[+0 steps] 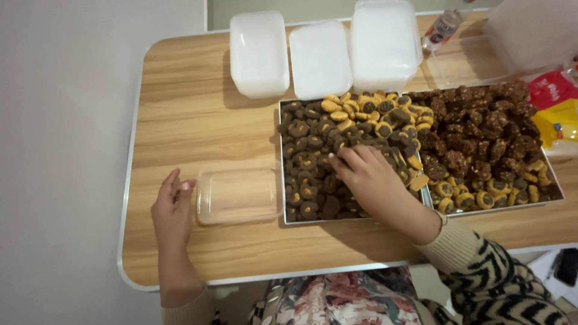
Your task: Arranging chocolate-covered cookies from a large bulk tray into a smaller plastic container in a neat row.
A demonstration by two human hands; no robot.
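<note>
Wooden table [198,114] w/ pale metal edging is carrying everything, white wall behind it. Big metal tray [282,180] of cookies is sitting mid-table; clear plastic container [238,194], empty and lidless, is lying just left of the tray, touching its side. Left hand [171,207] is resting flat against that container's left end, fingers loosely open, gripping nothing. Right hand [368,174] is reaching over the tray from the near edge, palm down, fingers curled narrow into the dark round cookies [307,156]; can't tell if it's pinching one. Beyond the tray, three white lidded tubs [319,57] are standing in a row.
</note>
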